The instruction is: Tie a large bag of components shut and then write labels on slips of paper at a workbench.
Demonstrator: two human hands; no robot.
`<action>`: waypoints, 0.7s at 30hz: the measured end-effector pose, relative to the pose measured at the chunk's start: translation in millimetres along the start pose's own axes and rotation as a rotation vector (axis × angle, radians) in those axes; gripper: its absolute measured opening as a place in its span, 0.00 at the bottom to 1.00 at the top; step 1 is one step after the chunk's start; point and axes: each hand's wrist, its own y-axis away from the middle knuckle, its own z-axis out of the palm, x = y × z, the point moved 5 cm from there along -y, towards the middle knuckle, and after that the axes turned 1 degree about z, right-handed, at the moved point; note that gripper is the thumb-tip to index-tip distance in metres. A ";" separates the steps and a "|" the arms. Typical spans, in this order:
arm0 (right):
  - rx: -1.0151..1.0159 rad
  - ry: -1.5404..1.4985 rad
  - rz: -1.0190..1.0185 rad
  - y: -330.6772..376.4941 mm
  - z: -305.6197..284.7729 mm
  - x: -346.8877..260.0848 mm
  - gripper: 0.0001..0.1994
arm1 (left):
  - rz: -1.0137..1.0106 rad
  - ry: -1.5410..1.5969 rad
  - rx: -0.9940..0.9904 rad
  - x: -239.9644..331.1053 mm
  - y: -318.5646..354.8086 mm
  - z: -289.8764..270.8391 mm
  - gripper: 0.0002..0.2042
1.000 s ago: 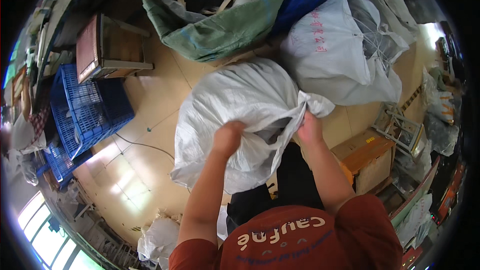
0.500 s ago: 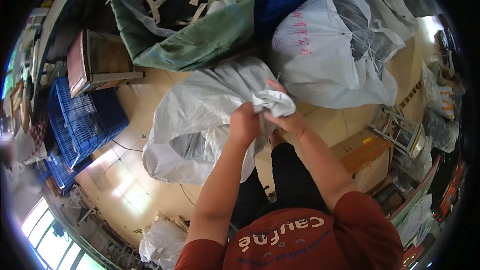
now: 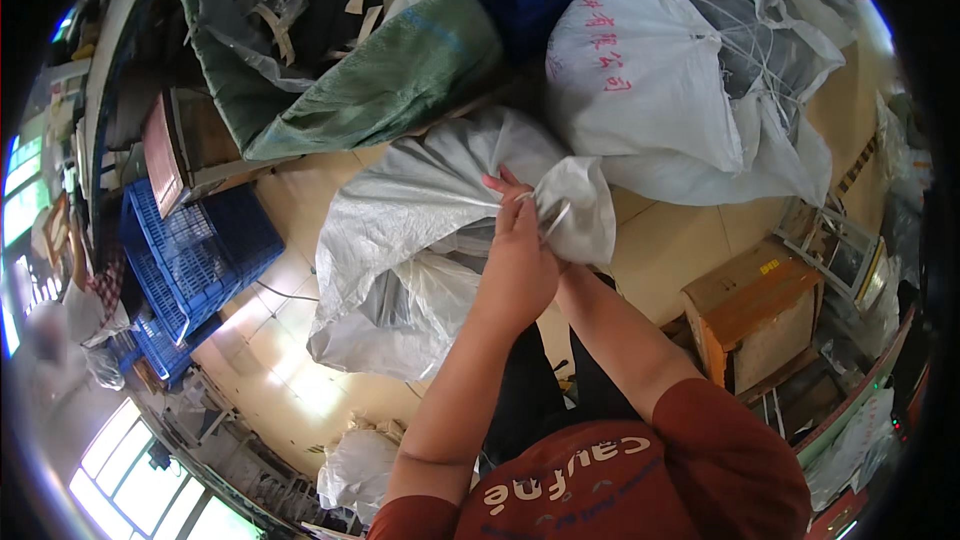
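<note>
A big grey-white woven sack (image 3: 420, 230) lies on the tan floor in front of me, its mouth bunched together. My left hand (image 3: 515, 255) grips the gathered neck of the sack. My right hand (image 3: 560, 260) is mostly hidden behind the left one and is closed on the same bunched neck. A thin pale tie or strip (image 3: 553, 220) shows between the fingers at the neck.
An open green sack (image 3: 350, 70) with dark and pale scraps stands at the back left. A tied white sack (image 3: 680, 80) sits at the back right. Blue plastic crates (image 3: 190, 250) lie to the left, a small wooden stool (image 3: 750, 310) to the right, a small white bag (image 3: 355, 465) near my feet.
The sack has been turned and pulled in: its mouth, spread a second ago, is now bunched tight. Both hands have come together at the neck.
</note>
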 end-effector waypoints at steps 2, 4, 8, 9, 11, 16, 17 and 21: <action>0.171 0.083 -0.043 -4.7 3.8 -10.9 0.11 | -0.130 0.553 0.016 -10.4 11.3 -10.7 0.24; 0.246 0.023 0.031 -6.3 -14.9 -6.1 0.14 | -0.152 0.534 0.144 -29.6 23.4 -24.4 0.24; 0.331 0.311 0.181 -3.6 -26.4 -5.0 0.18 | -0.431 0.451 0.176 -59.6 -5.4 -50.8 0.14; 0.253 0.461 0.143 -4.8 -7.4 -16.7 0.16 | -0.334 0.408 0.297 -61.9 -18.3 -58.2 0.11; 0.152 0.622 0.040 -5.9 9.8 -23.1 0.15 | -0.488 0.783 0.297 -69.7 -45.1 -42.3 0.11; 0.269 0.561 -0.009 -9.8 -1.1 -9.6 0.11 | -0.492 0.656 0.075 -60.7 -67.7 -7.9 0.15; 0.336 0.491 0.028 -7.5 -17.3 -2.1 0.11 | -0.291 0.418 0.157 -62.4 -64.2 -14.4 0.15; 0.448 0.507 0.061 -1.2 -7.6 -13.4 0.10 | -0.118 0.159 0.034 -68.6 -11.3 -5.5 0.13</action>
